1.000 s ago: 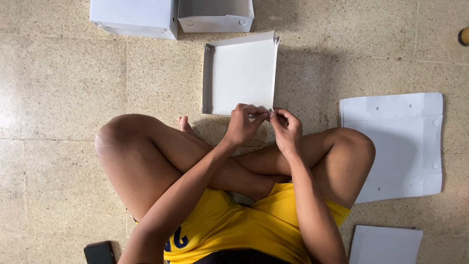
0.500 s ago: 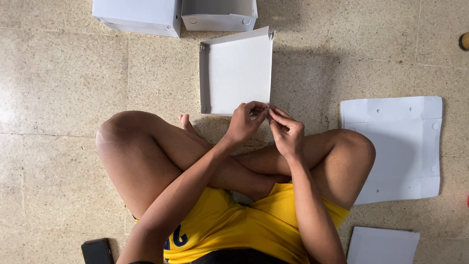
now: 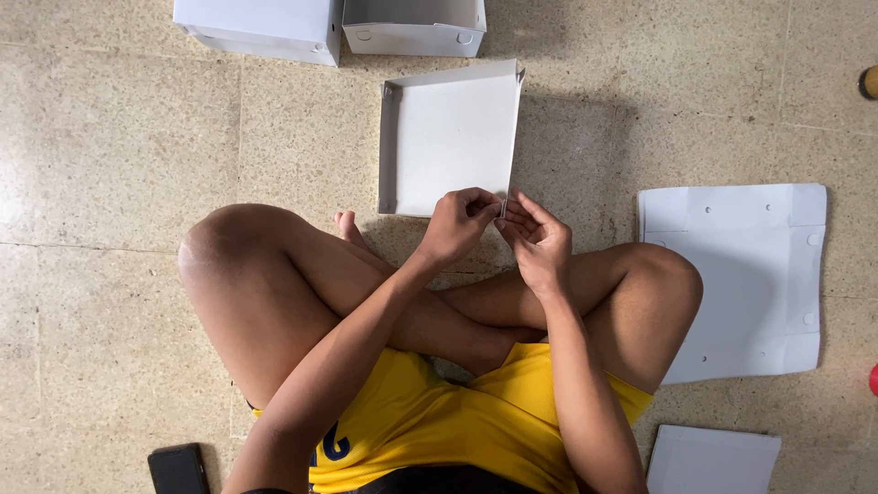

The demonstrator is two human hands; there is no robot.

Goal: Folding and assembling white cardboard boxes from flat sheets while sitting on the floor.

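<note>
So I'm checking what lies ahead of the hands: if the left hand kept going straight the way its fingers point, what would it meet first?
The left hand already pinches the near corner of the half-folded white box; going on, it likely meets that box's base.

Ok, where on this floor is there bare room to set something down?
Bare tile lies left of the half-folded tray, between the finished boxes and the knee. Another patch sits between tray and flat cardboard sheet. It's crowded where left hand and right hand pinch the tray's corner.

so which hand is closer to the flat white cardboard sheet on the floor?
Right. The right hand is at the half-folded box's near corner, on the side toward the flat sheet; the left hand sits beyond it, farther away.
</note>
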